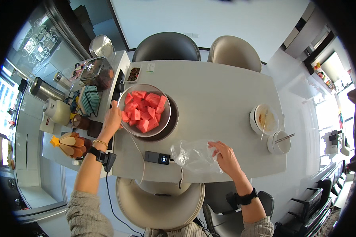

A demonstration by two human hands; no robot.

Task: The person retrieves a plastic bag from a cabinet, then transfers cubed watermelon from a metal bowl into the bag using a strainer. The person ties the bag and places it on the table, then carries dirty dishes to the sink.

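A metal bowl (166, 118) of cut watermelon chunks (141, 111) sits tilted over a darker round dish (174, 123) near the table's left side. My left hand (112, 118) grips the bowl's left rim, its fingers partly hidden. Toward the table's front edge, a clear plastic bag (192, 155) lies crumpled, and my right hand (225, 155) rests at its right side with fingers bent; whether they pinch the film cannot be told. Just left of the bag lies a black power bank (157, 158) with a lit round display and a cable.
Used bowls (255, 123) with a spoon and another bowl (279, 142) with chopsticks stand at the right. A small tray of dark food (133, 74) is at the back left. A crowded side counter (120, 62) adjoins the left edge; chairs (166, 46) surround the table.
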